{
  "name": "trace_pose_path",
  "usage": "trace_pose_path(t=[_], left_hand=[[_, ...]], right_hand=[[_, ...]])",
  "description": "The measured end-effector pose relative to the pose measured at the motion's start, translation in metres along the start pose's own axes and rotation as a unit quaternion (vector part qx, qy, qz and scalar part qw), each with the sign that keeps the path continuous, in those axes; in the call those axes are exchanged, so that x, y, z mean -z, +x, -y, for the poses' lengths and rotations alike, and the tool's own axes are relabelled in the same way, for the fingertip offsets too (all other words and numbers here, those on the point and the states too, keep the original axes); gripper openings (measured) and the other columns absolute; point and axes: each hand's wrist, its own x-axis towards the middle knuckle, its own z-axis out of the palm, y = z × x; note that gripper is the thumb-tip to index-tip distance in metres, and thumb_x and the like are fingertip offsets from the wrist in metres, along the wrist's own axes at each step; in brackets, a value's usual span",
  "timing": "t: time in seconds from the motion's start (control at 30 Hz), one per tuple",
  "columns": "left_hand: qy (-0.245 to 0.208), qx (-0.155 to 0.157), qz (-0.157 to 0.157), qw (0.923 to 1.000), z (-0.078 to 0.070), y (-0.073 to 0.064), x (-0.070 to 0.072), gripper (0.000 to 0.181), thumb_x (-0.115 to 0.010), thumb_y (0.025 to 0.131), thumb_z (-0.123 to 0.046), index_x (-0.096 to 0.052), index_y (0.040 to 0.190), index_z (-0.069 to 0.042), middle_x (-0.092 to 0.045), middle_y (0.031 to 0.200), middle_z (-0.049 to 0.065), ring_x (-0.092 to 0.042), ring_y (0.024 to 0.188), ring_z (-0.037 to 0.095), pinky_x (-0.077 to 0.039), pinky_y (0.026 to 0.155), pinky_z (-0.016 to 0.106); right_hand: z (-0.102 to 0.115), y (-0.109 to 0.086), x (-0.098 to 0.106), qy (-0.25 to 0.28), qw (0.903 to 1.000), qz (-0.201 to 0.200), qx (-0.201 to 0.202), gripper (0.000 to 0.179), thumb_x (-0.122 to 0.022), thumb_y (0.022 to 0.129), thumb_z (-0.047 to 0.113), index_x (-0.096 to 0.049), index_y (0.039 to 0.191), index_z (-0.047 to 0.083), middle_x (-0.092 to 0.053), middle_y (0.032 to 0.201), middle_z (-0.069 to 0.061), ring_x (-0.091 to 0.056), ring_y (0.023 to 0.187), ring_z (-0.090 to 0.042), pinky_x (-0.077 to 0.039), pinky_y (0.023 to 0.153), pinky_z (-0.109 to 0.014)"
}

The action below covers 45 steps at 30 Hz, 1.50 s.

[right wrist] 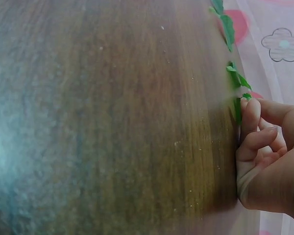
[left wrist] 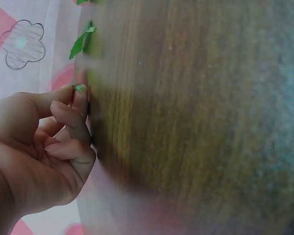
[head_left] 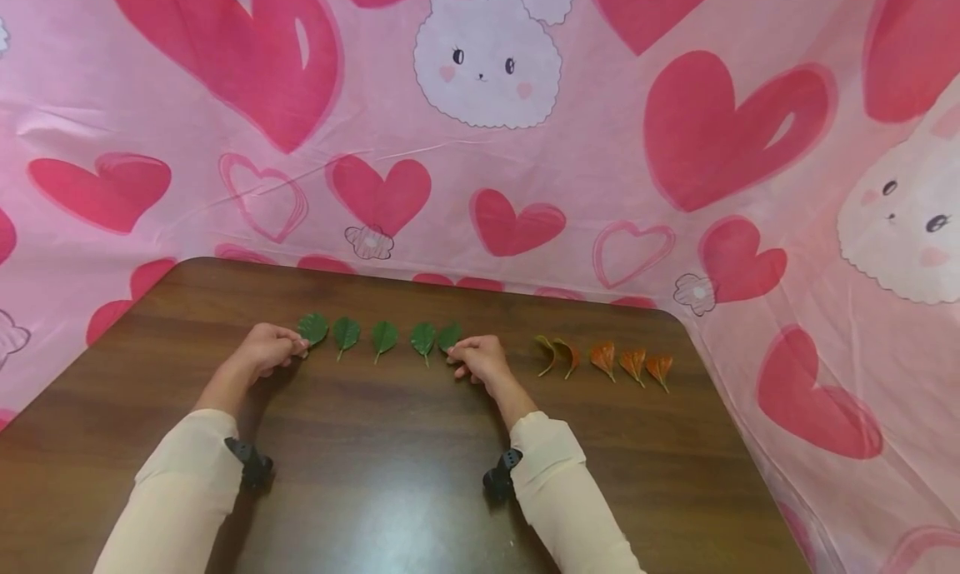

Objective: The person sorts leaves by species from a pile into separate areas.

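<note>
Several green leaves lie in a row near the table's far side. My left hand [head_left: 272, 348] pinches the stem of the leftmost green leaf [head_left: 312, 328] between thumb and forefinger. At the row's right end my right hand [head_left: 482, 358] pinches another green leaf [head_left: 449, 336] by its stem. Between the hands lie three more, a left one [head_left: 347, 333], a middle green leaf [head_left: 384, 336] and a right one [head_left: 423, 338], stems toward me. Both wrist views show the thumb and fingertip closed on a bit of green, the left hand [left wrist: 59, 142] and the right hand [right wrist: 267, 152] low against the tabletop.
Right of my right hand lie two curled yellow-brown leaves [head_left: 573, 359] and three orange-brown leaves, among them a middle one [head_left: 633, 363]. The brown wooden table [head_left: 375, 457] ends at a pink cloth [head_left: 600, 182] printed with hearts and rabbits.
</note>
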Motion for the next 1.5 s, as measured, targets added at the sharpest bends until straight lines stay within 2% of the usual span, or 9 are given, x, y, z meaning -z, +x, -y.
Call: trace_pose_path(t=[0.23, 0.63, 0.8, 1.13, 1.5], left_hand=[[-0.005, 0.005, 0.001, 1.0000, -0.0018, 0.0014, -0.0002, 0.031, -0.060, 0.099, -0.018, -0.066, 0.113, 0.009, -0.057, 0.068, -0.010, -0.052, 0.065, 0.008, -0.037, 0.055, 0.028], [-0.006, -0.005, -0.006, 0.9999, -0.0005, 0.0025, -0.0001, 0.027, -0.062, 0.097, -0.017, -0.071, 0.107, 0.007, -0.064, 0.069, -0.020, -0.052, 0.064, 0.006, -0.038, 0.052, 0.027], [-0.008, -0.004, -0.010, 0.9999, 0.0029, 0.0056, -0.0010, 0.024, -0.062, 0.097, -0.016, -0.073, 0.105, 0.005, -0.064, 0.070, -0.019, -0.053, 0.066, 0.006, -0.040, 0.053, 0.027], [0.015, -0.021, -0.018, 0.9995, -0.0001, 0.0021, -0.0024, 0.030, -0.061, 0.098, -0.016, -0.071, 0.113, 0.007, -0.067, 0.077, -0.016, -0.056, 0.074, 0.007, -0.045, 0.060, 0.030], [0.021, -0.023, -0.022, 0.9993, -0.0006, 0.0039, -0.0033, 0.028, -0.063, 0.097, -0.018, -0.076, 0.101, 0.006, -0.065, 0.069, -0.014, -0.056, 0.070, 0.007, -0.044, 0.058, 0.030]], right_hand=[[0.0005, 0.0004, 0.0007, -0.004, 0.9999, 0.009, -0.006, 0.018, -0.069, 0.092, 0.011, -0.076, 0.102, -0.002, -0.079, 0.084, -0.007, -0.057, 0.046, 0.000, -0.033, 0.043, -0.016], [0.0004, 0.0013, 0.0001, -0.016, 0.9998, 0.013, 0.003, 0.019, -0.069, 0.093, 0.012, -0.077, 0.102, -0.003, -0.078, 0.080, -0.005, -0.056, 0.045, 0.000, -0.034, 0.042, -0.016], [0.0014, -0.0002, 0.0007, -0.014, 0.9998, 0.014, 0.002, 0.019, -0.069, 0.093, 0.012, -0.077, 0.102, -0.003, -0.076, 0.076, -0.002, -0.056, 0.045, 0.000, -0.034, 0.042, -0.016], [-0.0008, 0.0001, 0.0007, -0.006, 0.9999, 0.008, 0.006, 0.019, -0.069, 0.093, 0.011, -0.077, 0.100, -0.004, -0.068, 0.066, 0.006, -0.057, 0.046, 0.000, -0.036, 0.043, -0.015], [-0.0025, 0.0005, -0.0021, -0.005, 0.9999, -0.009, 0.009, 0.019, -0.071, 0.092, 0.012, -0.077, 0.100, -0.004, -0.066, 0.065, 0.007, -0.057, 0.045, -0.001, -0.038, 0.042, -0.015]])
